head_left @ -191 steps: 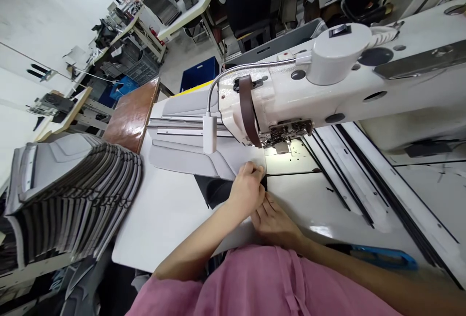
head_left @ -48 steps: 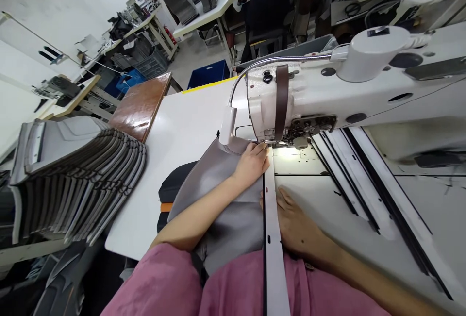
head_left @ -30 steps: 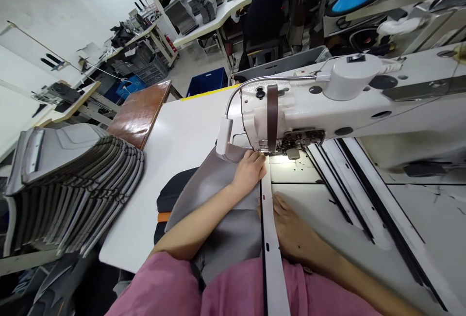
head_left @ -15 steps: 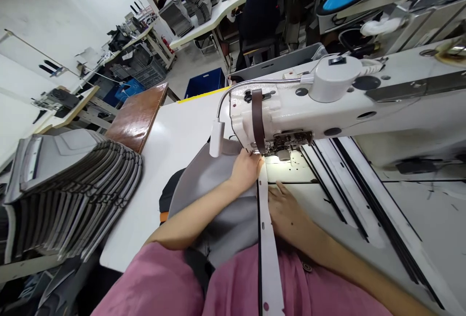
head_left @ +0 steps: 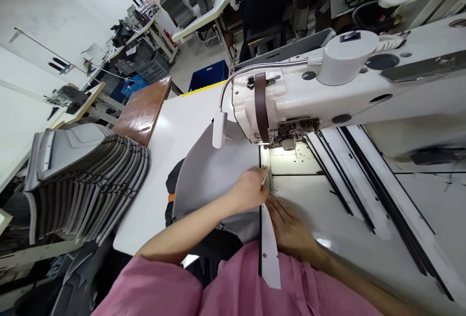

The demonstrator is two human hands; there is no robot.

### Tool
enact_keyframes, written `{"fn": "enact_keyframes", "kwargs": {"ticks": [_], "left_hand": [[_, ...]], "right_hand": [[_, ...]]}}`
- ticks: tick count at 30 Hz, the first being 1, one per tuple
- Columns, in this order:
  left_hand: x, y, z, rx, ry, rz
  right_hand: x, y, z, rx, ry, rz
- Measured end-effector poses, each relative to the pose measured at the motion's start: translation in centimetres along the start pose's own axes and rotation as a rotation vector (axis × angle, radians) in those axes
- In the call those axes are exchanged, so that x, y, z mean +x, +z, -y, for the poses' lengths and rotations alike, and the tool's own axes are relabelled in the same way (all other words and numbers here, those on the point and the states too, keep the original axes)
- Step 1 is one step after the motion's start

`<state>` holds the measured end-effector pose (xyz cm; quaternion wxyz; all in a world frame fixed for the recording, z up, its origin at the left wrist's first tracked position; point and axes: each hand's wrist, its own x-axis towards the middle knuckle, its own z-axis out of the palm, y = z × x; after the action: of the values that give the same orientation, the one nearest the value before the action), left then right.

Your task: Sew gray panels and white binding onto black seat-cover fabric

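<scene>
Facing the machine (head_left: 306, 88) and loose strips (head_left: 358, 185), left hand (head_left: 251, 190) pinches trim (head_left: 269, 250), right (head_left: 291, 228) lies flat.

On the tabletop (head_left: 165, 146) I log: fabric (head_left: 222, 165), left; strip (head_left: 270, 257), along its right edge; machine (head_left: 291, 92), behind; other strips (head_left: 367, 180), right. Left of the tabletop: stack (head_left: 87, 180); behind that, board (head_left: 145, 109). Beyond tabletop: bin (head_left: 208, 74).

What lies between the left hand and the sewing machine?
In the head view, parts of the white strip and grey fabric lie between the left hand and the sewing machine.
</scene>
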<state>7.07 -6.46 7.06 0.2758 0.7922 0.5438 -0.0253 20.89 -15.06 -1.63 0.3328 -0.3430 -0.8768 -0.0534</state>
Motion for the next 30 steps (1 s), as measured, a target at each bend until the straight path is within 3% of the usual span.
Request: {"fn": "enact_keyframes", "kwargs": {"ticks": [7,14,25,30], "left_hand": [[1.7,-1.2,0.0,0.039,-0.027,-0.008],[3.6,-1.3,0.5,-0.008,-0.033,-0.039],[5.4,-1.1,1.3,-0.054,-0.044,-0.161],[2.5,-1.2,0.0,-0.015,-0.079,-0.107]], "right_hand": [[2.5,-0.1,-1.4,-0.045,0.033,0.261],[4.8,0.1,-3.0,-0.084,0.046,0.367],[6.3,1.3,-5.2,-0.157,0.042,0.349],[2.5,0.7,-3.7,-0.055,0.132,0.166]]}}
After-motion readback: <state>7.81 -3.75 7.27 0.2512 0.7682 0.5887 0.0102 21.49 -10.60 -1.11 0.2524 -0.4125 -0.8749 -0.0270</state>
